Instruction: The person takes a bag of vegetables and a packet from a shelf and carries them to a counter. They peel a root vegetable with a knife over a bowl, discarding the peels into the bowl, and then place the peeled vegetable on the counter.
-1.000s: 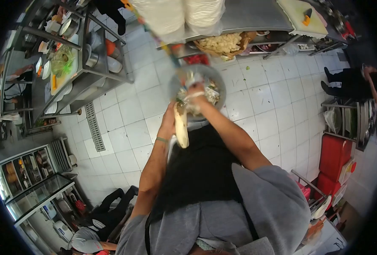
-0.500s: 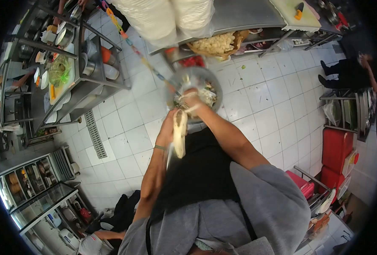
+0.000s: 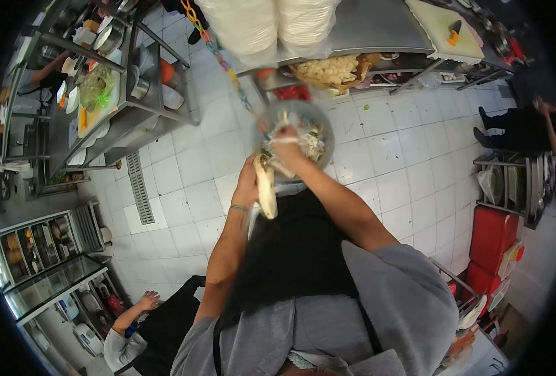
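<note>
Flatbread [image 3: 266,188] held at metal bowl [image 3: 319,125].
Left hand [image 3: 248,183] clamped on flatbread, upright by near rim; right hand [image 3: 287,141] inside bowl on salad mix [image 3: 312,143], grip blurred, can't tell.

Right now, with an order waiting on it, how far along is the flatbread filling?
Done: the flatbread is up in the left hand, held beside the bowl. In hand: the right hand is down in the bowl's chopped mix, next to the bread's top end. Left: the bread looks thin and the bowl well filled, so probably most of the stuffing.
</note>
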The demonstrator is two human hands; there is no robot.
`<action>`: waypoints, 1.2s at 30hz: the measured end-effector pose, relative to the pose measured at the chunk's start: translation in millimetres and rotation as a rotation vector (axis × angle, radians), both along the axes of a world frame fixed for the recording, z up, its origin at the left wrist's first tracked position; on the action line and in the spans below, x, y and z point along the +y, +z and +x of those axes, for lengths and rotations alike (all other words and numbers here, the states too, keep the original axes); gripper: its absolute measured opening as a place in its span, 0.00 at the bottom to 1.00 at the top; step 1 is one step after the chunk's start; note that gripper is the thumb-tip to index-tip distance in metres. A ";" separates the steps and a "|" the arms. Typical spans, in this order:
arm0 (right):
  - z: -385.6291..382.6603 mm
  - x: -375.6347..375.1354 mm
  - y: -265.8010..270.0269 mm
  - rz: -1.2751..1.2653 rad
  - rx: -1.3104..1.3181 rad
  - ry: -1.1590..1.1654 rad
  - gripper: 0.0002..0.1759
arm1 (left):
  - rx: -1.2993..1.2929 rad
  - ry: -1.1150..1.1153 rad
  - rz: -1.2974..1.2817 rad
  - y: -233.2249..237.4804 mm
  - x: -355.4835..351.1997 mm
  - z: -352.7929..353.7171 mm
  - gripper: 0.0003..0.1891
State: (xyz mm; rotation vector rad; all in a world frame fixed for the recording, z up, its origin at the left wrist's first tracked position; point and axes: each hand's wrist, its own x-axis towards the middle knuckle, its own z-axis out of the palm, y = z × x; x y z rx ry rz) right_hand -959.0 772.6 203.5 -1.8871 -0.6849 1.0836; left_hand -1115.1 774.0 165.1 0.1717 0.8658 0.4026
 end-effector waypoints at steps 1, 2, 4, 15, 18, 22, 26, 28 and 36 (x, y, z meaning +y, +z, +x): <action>-10.0 -1.4 -9.5 0.080 -0.105 -0.025 0.15 | 0.027 0.066 -0.025 9.7 1.8 11.2 0.22; -17.3 -1.5 -22.4 0.158 -0.210 -0.049 0.15 | 0.055 0.134 -0.051 18.8 1.3 24.3 0.21; -20.6 -2.0 -29.9 0.141 -0.208 -0.047 0.18 | 0.053 0.160 -0.050 20.9 -0.3 30.3 0.18; 32.1 30.0 -113.7 -0.119 -0.092 0.056 0.17 | 0.060 -0.033 -0.022 39.9 -26.5 31.3 0.23; 39.8 27.5 -111.6 -0.170 -0.157 0.056 0.17 | 0.019 -0.119 -0.069 71.0 -27.1 18.6 0.24; 43.2 24.1 -62.0 -0.184 -0.178 -0.113 0.16 | 0.046 -0.020 -0.089 70.2 -19.2 16.6 0.26; 23.2 23.0 -71.6 -0.045 -0.365 0.261 0.14 | 0.065 0.031 -0.109 47.1 -8.0 15.2 0.25; 12.0 15.9 -22.9 -0.110 -0.517 0.497 0.14 | 0.035 0.003 -0.066 40.1 -6.4 14.6 0.25; -4.3 20.5 -39.9 -0.023 -0.199 -0.076 0.14 | 0.043 -0.130 0.003 41.8 -8.9 19.0 0.25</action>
